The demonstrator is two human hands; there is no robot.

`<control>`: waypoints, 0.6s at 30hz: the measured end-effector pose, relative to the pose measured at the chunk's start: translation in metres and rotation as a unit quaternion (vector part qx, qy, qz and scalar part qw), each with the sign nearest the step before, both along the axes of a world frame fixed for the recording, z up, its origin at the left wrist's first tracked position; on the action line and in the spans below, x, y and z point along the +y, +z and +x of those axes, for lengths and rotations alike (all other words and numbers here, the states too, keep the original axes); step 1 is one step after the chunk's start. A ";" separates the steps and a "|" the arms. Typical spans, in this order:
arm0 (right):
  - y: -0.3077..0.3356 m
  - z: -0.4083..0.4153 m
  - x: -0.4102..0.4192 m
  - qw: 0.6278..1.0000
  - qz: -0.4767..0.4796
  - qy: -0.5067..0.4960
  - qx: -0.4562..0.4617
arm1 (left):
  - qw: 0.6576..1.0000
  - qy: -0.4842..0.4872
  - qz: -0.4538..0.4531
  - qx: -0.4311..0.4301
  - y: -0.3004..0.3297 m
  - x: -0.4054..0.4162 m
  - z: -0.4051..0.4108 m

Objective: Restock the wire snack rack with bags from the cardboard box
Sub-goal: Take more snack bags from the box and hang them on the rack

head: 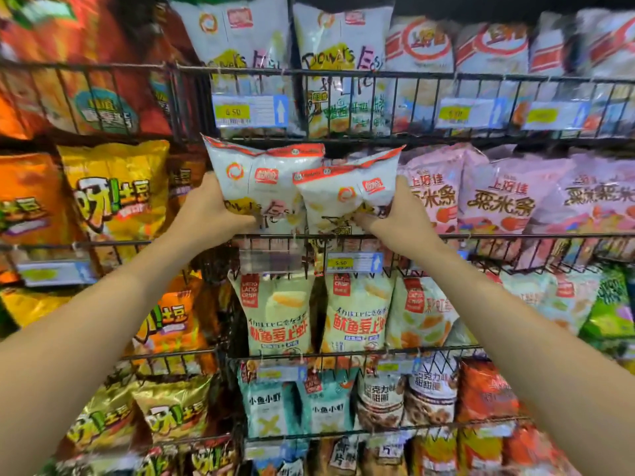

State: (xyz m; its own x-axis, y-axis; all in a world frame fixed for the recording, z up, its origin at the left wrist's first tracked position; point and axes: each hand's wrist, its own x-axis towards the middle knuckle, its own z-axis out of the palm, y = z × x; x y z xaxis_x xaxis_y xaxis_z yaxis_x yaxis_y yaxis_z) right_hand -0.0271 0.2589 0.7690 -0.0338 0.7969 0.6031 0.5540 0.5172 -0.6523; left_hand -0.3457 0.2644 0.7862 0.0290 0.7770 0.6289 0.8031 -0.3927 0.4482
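Dark gap [357, 151] above two white bags [275, 190] open for entry (narrow). Upper basket floor [378, 139] caps it; pink bags [488, 197] crowd right, front rail [378, 237] blocks below.

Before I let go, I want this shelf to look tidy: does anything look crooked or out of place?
Yes. The two white bags you hold are not seated squarely: the left bag in your left hand tilts, and the right bag in your right hand overlaps its edge. Neighbouring pink bags stand upright. No tears or spills show.
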 end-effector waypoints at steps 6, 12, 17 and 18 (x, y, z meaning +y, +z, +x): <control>0.013 -0.005 0.009 0.996 -0.032 -0.071 -0.039 | 0.996 0.051 -0.066 0.008 0.015 0.005 0.009; 0.019 -0.011 0.018 0.991 -0.065 -0.117 -0.015 | 0.983 0.109 -0.148 0.008 0.019 0.015 0.021; 0.016 -0.019 0.020 0.986 -0.093 -0.136 -0.019 | 0.970 0.109 -0.215 -0.008 0.020 0.025 0.018; 0.014 -0.019 0.019 0.986 -0.096 -0.137 -0.026 | 0.971 0.096 -0.220 -0.010 0.020 0.024 0.016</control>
